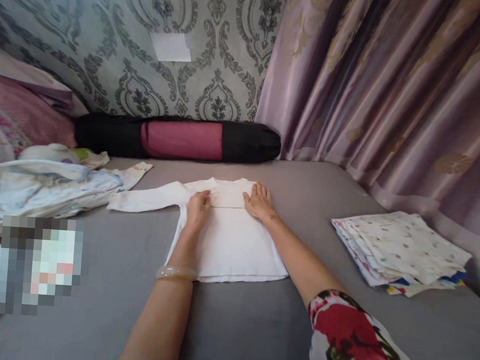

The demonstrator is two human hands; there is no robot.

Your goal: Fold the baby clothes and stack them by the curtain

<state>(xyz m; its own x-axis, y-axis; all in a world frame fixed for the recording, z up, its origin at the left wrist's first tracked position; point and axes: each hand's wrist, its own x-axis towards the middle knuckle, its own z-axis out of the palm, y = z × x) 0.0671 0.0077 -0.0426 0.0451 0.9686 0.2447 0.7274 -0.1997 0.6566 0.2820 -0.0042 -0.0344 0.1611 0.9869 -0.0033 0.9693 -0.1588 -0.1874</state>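
A small white long-sleeved shirt [227, 245] lies flat on the grey bed [134, 282]. One sleeve stretches out to the left, and the other is folded across the chest. My left hand [198, 204] rests on the shirt near its left shoulder, with the fingers curled down onto the cloth. My right hand [258, 200] lies flat on the right shoulder, fingers stretched out and pressing the folded sleeve. A pale bangle sits on my left wrist.
A stack of folded patterned cloths [399, 251] lies at the right. A heap of loose light clothes [38, 185] is at the left, with pink pillows behind. A black and pink bolster [177, 138] lies against the wall. Curtains hang at the right.
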